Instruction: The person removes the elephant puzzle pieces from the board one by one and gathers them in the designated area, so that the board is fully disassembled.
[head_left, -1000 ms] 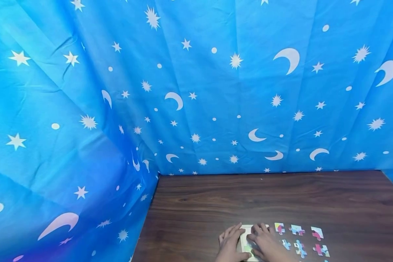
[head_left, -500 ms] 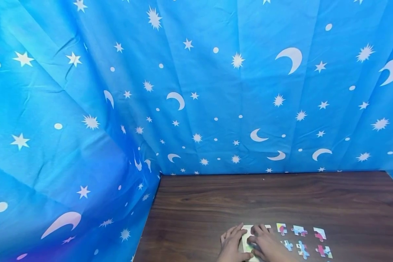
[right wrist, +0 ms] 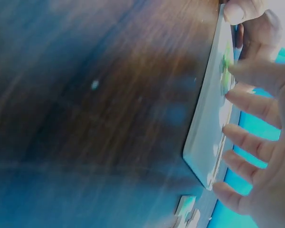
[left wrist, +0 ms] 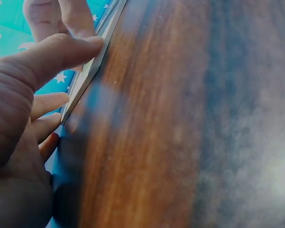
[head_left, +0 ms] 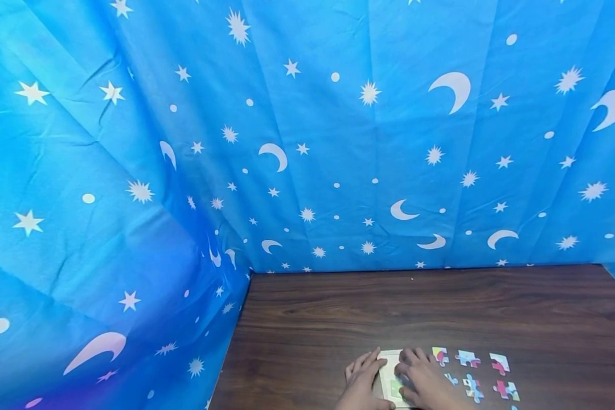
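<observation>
A pale, flat puzzle tray [head_left: 388, 371] lies on the table near its front edge, between both hands. My left hand [head_left: 360, 382] holds its left side, fingers along that side and thumb on the near edge; the left wrist view shows the thumb against the tray's edge [left wrist: 91, 72]. Over the tray's right part is my right hand [head_left: 426, 380], its fingers lightly bent and spread. In the right wrist view, its thumb and index fingertips touch down around a green-printed puzzle piece [right wrist: 226, 71] in the tray. The palm side hides part of the tray in the head view.
Loose jigsaw pieces lie in rows right of the tray, among them a yellow-and-pink piece [head_left: 441, 356], a blue one [head_left: 473, 389] and a pink one [head_left: 506, 390]. A blue star-and-moon cloth [head_left: 338, 142] hangs behind and left of the dark wooden table [head_left: 328, 319].
My right hand has shifted slightly right over the tray, uncovering more of the green print. My left hand keeps its place at the tray's left side.
</observation>
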The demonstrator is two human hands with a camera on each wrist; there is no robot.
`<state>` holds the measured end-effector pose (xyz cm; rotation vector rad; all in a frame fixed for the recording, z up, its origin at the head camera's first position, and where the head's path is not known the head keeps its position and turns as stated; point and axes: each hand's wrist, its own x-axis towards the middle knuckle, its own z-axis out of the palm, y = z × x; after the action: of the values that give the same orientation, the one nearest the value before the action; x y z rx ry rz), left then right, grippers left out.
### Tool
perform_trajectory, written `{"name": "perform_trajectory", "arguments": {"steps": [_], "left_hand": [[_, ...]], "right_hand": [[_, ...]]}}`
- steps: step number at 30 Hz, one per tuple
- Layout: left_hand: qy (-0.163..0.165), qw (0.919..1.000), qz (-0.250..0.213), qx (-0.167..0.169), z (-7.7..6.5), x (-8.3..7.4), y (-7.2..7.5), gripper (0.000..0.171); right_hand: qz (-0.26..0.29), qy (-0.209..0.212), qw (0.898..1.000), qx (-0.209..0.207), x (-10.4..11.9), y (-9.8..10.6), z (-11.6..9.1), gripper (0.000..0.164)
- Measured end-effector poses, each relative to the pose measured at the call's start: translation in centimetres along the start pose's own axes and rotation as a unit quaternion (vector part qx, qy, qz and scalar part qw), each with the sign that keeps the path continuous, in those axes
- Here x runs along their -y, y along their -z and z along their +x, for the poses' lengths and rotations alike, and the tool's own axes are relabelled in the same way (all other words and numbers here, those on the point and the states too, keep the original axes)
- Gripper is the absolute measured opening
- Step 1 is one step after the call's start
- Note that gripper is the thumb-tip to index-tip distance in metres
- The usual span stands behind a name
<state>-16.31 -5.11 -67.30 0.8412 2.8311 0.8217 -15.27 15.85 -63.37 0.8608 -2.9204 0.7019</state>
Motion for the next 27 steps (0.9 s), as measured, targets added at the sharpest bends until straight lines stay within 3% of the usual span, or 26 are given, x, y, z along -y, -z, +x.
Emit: {"name": "perform_trajectory", "arguments": {"steps": [9, 18, 22, 27], "left_hand": [[-0.010, 0.9999, -0.002, -0.012, -0.1, 0.0, -0.1, 0.084], [-0.012, 0.9999, 0.000, -0.010, -0.1, 0.0, -0.3, 0.083], [-0.011, 0.9999, 0.000, -0.010, -0.1, 0.1, -0.4, 0.082], [-0.007, 0.9999, 0.007, -0.007, 0.0, 0.2, -0.3, 0.083]], "right_hand": [[-0.028, 0.029, 0.999, -0.020, -0.4, -0.1, -0.1, 0.016], [-0.138, 0.085, 0.979, -0.121, -0.4, -0.2, -0.6, 0.019], [-0.150, 0.071, 0.976, -0.139, -0.4, 0.0, -0.9, 0.024], [-0.151, 0.021, 0.982, -0.112, -0.4, 0.9, -1.2, 0.028]]}}
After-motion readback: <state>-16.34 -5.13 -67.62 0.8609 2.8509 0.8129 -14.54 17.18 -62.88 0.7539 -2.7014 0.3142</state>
